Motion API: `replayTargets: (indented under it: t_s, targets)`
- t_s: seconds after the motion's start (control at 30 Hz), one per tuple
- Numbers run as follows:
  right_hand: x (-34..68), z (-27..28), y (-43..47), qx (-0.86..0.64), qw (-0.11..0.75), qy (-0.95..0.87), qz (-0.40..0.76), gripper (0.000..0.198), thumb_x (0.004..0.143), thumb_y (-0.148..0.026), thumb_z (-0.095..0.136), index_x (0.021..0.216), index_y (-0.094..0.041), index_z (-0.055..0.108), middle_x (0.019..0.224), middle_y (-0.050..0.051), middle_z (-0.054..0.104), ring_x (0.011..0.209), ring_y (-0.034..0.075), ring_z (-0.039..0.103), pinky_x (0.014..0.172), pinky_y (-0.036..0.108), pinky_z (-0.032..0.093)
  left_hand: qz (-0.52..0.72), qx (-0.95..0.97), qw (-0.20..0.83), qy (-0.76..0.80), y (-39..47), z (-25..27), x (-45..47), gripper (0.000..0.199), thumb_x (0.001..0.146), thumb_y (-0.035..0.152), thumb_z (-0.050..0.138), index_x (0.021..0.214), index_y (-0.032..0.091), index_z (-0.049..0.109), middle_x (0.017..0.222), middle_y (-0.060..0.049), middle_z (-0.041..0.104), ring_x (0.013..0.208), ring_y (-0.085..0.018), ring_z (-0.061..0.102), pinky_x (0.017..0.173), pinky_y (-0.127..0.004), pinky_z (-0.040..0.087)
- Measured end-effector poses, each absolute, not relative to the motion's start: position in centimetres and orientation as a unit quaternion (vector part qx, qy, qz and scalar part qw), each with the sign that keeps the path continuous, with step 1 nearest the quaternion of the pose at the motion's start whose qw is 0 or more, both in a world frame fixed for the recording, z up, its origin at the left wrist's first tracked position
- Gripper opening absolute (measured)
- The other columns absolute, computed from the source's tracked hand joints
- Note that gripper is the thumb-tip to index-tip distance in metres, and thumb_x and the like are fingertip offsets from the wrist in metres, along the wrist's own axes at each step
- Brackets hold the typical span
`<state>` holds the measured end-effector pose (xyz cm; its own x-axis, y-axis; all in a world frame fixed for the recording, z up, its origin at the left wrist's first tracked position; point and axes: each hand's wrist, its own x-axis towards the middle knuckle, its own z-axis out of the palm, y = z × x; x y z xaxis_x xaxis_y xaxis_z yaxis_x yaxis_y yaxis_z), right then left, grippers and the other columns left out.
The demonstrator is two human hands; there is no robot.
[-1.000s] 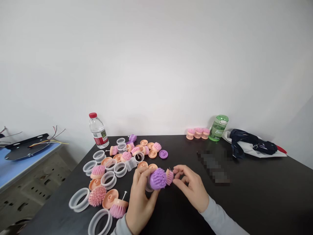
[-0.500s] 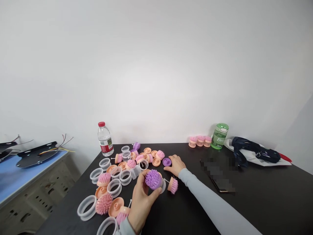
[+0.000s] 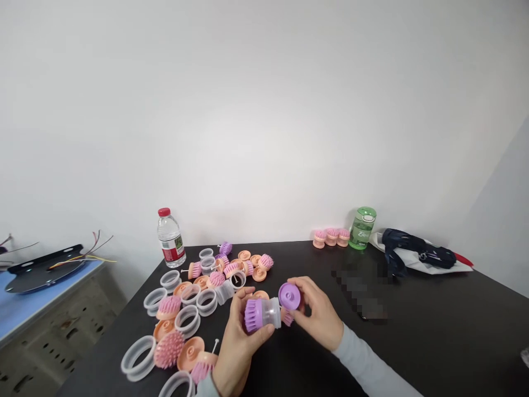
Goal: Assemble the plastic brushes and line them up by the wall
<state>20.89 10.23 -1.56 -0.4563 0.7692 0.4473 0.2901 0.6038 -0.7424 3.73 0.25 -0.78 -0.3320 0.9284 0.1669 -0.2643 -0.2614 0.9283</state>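
Right now your left hand (image 3: pixel 237 344) is closing firmly around a purple brush (image 3: pixel 253 315), its bristles pointing left, with a clear ring (image 3: pixel 271 312) sitting on its back end. Your right hand (image 3: pixel 320 314) is pinching a purple lid (image 3: pixel 289 296) by its edge, the side with the little knob facing you. Ring and lid are meeting edge to edge in this view, though you can't tell whether they're actually touching. Just behind them, a pink brush (image 3: pixel 286 317) is peeking out, mostly hidden.

Over to your left, loose rings (image 3: pixel 128 370), peach lids (image 3: pixel 190 354) and pink brushes (image 3: pixel 168 348) are crowding the black table (image 3: pixel 306 369), and a second purple brush (image 3: pixel 225 247) is lying at the back. A water bottle (image 3: pixel 171 242) with a red cap is standing behind that spread. Across at the back right, three finished-looking brushes (image 3: pixel 331 237) are lining up beside a green bottle (image 3: pixel 362 229), and farther right a dark bag (image 3: pixel 417 248) is resting on something white (image 3: pixel 448 268).
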Motion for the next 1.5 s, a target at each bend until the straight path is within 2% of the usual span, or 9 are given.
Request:
replayTargets:
  t_s: [0.17,0.33,0.47,0.67,0.83,0.9,1.03,1.33,1.5]
  targets:
    - [21.0,-0.5,6.8,-0.291,0.392,-0.81,0.325,0.055,0.065,-0.001,0.06,0.114,-0.025,0.059,0.11,0.005,0.059,0.079,0.018,0.06,0.071,0.031,0.053,0.668,0.435,0.43,0.424,0.2,-0.7,4.2,0.051,0.061,0.031,0.086,0.105,0.026,0.06,0.106,-0.002,0.061,0.097,-0.023,0.06,0.085,-0.033,0.048]
    - [21.4,-0.7,6.8,-0.297,0.395,-0.798,0.343,0.051,0.063,-0.002,0.072,0.108,-0.024,0.063,0.11,0.005,0.058,0.084,0.02,0.06,0.078,0.034,0.053,0.647,0.443,0.459,0.417,0.3,-0.9,4.0,0.045,0.063,0.03,0.086,0.1,0.024,0.061,0.105,-0.003,0.06,0.094,-0.022,0.06,0.082,-0.031,0.046]
    - [21.8,-0.9,7.1,-0.269,0.407,-0.794,0.363,0.047,0.068,-0.013,0.081,0.11,-0.024,0.064,0.124,0.008,0.057,0.094,0.024,0.063,0.085,0.035,0.055,0.635,0.455,0.455,0.428,0.2,-0.8,3.9,0.043,0.064,0.029,0.086,0.1,0.024,0.061,0.1,-0.002,0.062,0.09,-0.021,0.061,0.078,-0.03,0.046]
    - [22.3,-0.7,6.5,-0.226,0.421,-0.82,0.314,0.049,0.082,-0.04,0.075,0.127,-0.026,0.061,0.118,0.011,0.062,0.091,0.024,0.064,0.084,0.037,0.056,0.624,0.463,0.472,0.415,0.1,-0.3,4.0,0.044,0.059,0.022,0.089,0.094,0.023,0.062,0.087,0.001,0.069,0.078,-0.017,0.064,0.071,-0.025,0.047]
    - [22.4,-0.6,6.5,-0.21,0.441,-0.824,0.288,0.056,0.083,-0.054,0.069,0.129,-0.023,0.06,0.112,0.012,0.065,0.081,0.023,0.064,0.078,0.038,0.058,0.615,0.455,0.507,0.399,0.1,-0.6,3.9,0.046,0.056,0.019,0.089,0.094,0.022,0.063,0.09,-0.001,0.073,0.079,-0.018,0.067,0.07,-0.025,0.049]
    - [22.4,-0.5,6.5,-0.188,0.449,-0.831,0.269,0.056,0.085,-0.055,0.066,0.13,-0.022,0.06,0.112,0.013,0.066,0.086,0.024,0.064,0.077,0.038,0.058,0.608,0.461,0.512,0.394,0.2,-1.0,3.7,0.047,0.056,0.019,0.09,0.095,0.022,0.063,0.091,-0.002,0.073,0.078,-0.018,0.067,0.07,-0.025,0.049]
    - [22.5,-0.3,6.5,-0.167,0.45,-0.847,0.229,0.056,0.089,-0.052,0.063,0.134,-0.021,0.057,0.114,0.013,0.067,0.101,0.027,0.062,0.086,0.04,0.057,0.605,0.466,0.519,0.384,0.5,-1.6,3.4,0.049,0.054,0.02,0.091,0.094,0.022,0.062,0.09,-0.001,0.073,0.076,-0.017,0.065,0.068,-0.023,0.046]
    - [22.6,0.3,6.5,-0.131,0.445,-0.859,0.218,0.052,0.092,-0.047,0.06,0.136,-0.02,0.054,0.115,0.013,0.065,0.105,0.027,0.058,0.094,0.045,0.052,0.596,0.419,0.552,0.406,-0.2,-0.7,3.8,0.06,0.046,0.032,0.095,0.092,0.021,0.059,0.082,0.0,0.068,0.073,-0.015,0.055,0.066,-0.024,0.041]
    - [22.8,0.5,6.5,-0.078,0.44,-0.866,0.226,0.038,0.095,-0.02,0.058,0.133,-0.021,0.056,0.118,0.011,0.062,0.109,0.025,0.055,0.099,0.046,0.048,0.593,0.394,0.589,0.383,-0.4,-0.6,4.0,0.058,0.048,0.038,0.095,0.092,0.02,0.06,0.079,0.002,0.064,0.07,-0.012,0.051,0.064,-0.023,0.038]
